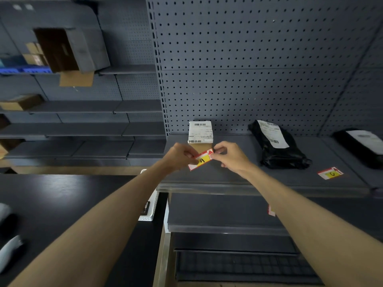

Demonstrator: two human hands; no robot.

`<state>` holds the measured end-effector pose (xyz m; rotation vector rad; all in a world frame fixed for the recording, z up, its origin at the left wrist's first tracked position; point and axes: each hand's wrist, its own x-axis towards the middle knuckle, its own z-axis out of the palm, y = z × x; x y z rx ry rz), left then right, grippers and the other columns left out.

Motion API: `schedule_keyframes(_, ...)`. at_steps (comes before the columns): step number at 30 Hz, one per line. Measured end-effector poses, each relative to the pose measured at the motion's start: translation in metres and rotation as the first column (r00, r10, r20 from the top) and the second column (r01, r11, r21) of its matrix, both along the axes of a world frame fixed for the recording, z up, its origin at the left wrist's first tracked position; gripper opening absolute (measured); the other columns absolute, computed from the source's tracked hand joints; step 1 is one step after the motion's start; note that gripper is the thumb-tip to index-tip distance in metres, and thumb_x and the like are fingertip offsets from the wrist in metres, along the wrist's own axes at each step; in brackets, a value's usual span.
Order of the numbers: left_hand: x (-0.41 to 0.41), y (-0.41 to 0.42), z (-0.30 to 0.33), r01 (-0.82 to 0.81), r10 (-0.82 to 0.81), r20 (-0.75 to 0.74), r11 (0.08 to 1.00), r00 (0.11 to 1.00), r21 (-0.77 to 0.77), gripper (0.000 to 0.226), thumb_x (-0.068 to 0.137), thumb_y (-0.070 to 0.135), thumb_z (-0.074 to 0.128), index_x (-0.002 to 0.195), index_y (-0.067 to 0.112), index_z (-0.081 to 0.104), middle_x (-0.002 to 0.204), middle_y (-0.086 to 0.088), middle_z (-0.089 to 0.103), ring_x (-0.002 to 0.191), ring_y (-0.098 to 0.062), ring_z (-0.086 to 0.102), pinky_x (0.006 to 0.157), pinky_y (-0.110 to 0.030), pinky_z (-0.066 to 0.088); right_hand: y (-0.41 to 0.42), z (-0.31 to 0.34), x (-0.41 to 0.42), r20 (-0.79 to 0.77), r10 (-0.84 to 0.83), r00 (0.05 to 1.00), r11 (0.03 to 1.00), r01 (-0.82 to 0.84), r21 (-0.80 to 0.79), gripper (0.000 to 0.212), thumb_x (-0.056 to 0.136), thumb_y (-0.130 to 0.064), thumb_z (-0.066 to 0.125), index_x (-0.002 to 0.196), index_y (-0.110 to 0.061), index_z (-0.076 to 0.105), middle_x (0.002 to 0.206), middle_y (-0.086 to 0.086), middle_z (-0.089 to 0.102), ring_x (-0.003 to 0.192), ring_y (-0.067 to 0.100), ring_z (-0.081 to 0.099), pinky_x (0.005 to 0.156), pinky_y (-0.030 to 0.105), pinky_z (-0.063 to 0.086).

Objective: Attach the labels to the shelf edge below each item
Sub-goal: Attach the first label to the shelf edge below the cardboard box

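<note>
A red, white and yellow label marked "A" (pixel 202 160) is held above the grey shelf (pixel 228 175). My left hand (pixel 180 155) pinches its left end and my right hand (pixel 230 155) pinches its right end. Just behind the label stands a small cardboard box with a white shipping sticker (pixel 200 132). A black mailer bag (pixel 277 145) lies to the right, and another dark parcel (pixel 362 146) sits at the far right. A second label marked "C" (pixel 330 173) lies flat on the shelf. The shelf's clear front edge strip (pixel 207 188) runs below my hands.
A third red and white label (pixel 271 210) shows on a lower shelf, half hidden by my right forearm. A white basket (pixel 150 206) stands on the black table (pixel 62 204) at left. Grey pegboard (pixel 248 59) backs the shelf. Cardboard boxes (pixel 68 50) sit on far left shelves.
</note>
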<state>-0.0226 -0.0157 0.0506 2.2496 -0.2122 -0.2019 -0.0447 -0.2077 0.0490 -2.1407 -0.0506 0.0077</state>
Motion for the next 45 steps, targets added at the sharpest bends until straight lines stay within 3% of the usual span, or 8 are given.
schedule_keyframes(4, -0.008, -0.010, 0.001, 0.026, -0.027, 0.030, 1.000, 0.999, 0.008, 0.021, 0.075, 0.007, 0.077, 0.095, 0.014, 0.075, 0.081, -0.003, 0.068, 0.061, -0.010, 0.056, 0.043, -0.014, 0.041, -0.005, 0.000, -0.009, 0.009, -0.010, 1.000, 0.998, 0.010, 0.067, 0.008, 0.084, -0.006, 0.068, 0.091, -0.003, 0.068, 0.083, 0.009, 0.065, 0.047, 0.008, 0.047, 0.047, 0.022, 0.042)
schedule_keyframes(9, -0.018, -0.007, -0.014, -0.011, -0.003, 0.121, 0.993, 0.993, 0.115, 0.018, 0.079, 0.014, 0.076, 0.097, 0.014, 0.075, 0.086, -0.003, 0.072, 0.067, -0.009, 0.061, 0.056, -0.011, 0.045, -0.003, -0.011, -0.015, 0.042, 0.009, 0.999, 1.000, -0.010, 0.015, 0.004, 0.083, 0.000, 0.067, 0.084, 0.001, 0.070, 0.064, 0.007, 0.062, 0.042, 0.007, 0.055, 0.051, 0.026, 0.050)
schedule_keyframes(13, -0.039, 0.008, -0.040, -0.064, 0.000, 0.204, 0.949, 0.979, 0.309, 0.015, 0.083, 0.025, 0.064, 0.095, 0.020, 0.071, 0.090, -0.003, 0.074, 0.081, -0.024, 0.067, 0.075, -0.039, 0.058, -0.001, -0.024, -0.023, 0.062, 0.021, 0.998, 0.999, -0.018, -0.049, 0.009, 0.086, -0.003, 0.066, 0.091, 0.000, 0.072, 0.068, 0.007, 0.066, 0.053, 0.012, 0.062, 0.056, 0.023, 0.053)
schedule_keyframes(17, -0.064, 0.012, -0.063, -0.074, -0.038, 0.294, 0.929, 0.955, 0.362, 0.018, 0.086, 0.021, 0.059, 0.100, 0.018, 0.070, 0.100, -0.002, 0.072, 0.087, -0.022, 0.068, 0.072, -0.029, 0.053, -0.004, -0.033, -0.029, 0.070, -0.009, 0.998, 0.998, 0.014, -0.062, 0.010, 0.088, -0.007, 0.064, 0.093, -0.003, 0.072, 0.078, 0.009, 0.068, 0.060, 0.015, 0.063, 0.064, 0.031, 0.055)
schedule_keyframes(24, -0.075, 0.012, -0.085, -0.028, -0.160, 0.387, 0.899, 0.908, 0.436, 0.028, 0.090, 0.021, 0.056, 0.115, 0.016, 0.067, 0.119, -0.002, 0.065, 0.108, -0.019, 0.058, 0.090, -0.036, 0.052, -0.002, -0.046, -0.036, 0.086, -0.017, 0.996, 0.997, 0.023, -0.079, 0.013, 0.090, -0.009, 0.064, 0.097, -0.003, 0.072, 0.089, 0.012, 0.070, 0.066, 0.016, 0.064, 0.068, 0.031, 0.059)
schedule_keyframes(30, -0.079, 0.015, -0.086, -0.036, -0.149, 0.430, 0.918, 0.890, 0.394, 0.026, 0.088, 0.016, 0.059, 0.111, 0.017, 0.071, 0.114, -0.002, 0.067, 0.104, -0.019, 0.059, 0.085, -0.033, 0.052, 0.010, -0.052, -0.037, 0.107, 0.018, 0.994, 0.986, 0.000, -0.169, 0.015, 0.091, -0.010, 0.062, 0.101, -0.003, 0.071, 0.092, 0.010, 0.069, 0.067, 0.012, 0.062, 0.063, 0.024, 0.056)
schedule_keyframes(34, -0.081, 0.017, -0.089, -0.042, -0.146, 0.445, 0.921, 0.884, 0.387, 0.026, 0.086, 0.015, 0.060, 0.108, 0.017, 0.073, 0.108, -0.003, 0.067, 0.099, -0.021, 0.060, 0.082, -0.034, 0.052, 0.017, -0.055, -0.038, 0.126, 0.077, 0.989, 0.968, -0.044, -0.246, 0.015, 0.092, -0.008, 0.060, 0.100, -0.003, 0.072, 0.090, 0.008, 0.067, 0.071, 0.020, 0.065, 0.071, 0.039, 0.059)
schedule_keyframes(45, -0.077, 0.019, -0.083, -0.021, -0.146, 0.414, 0.927, 0.898, 0.374, 0.021, 0.089, 0.020, 0.059, 0.105, 0.014, 0.072, 0.107, -0.003, 0.071, 0.094, -0.017, 0.065, 0.081, -0.032, 0.054, 0.021, -0.058, -0.039, 0.121, 0.199, 0.972, 0.856, -0.112, -0.506, 0.021, 0.097, -0.011, 0.050, 0.091, -0.005, 0.070, 0.091, 0.012, 0.061, 0.079, 0.025, 0.059, 0.071, 0.041, 0.052)
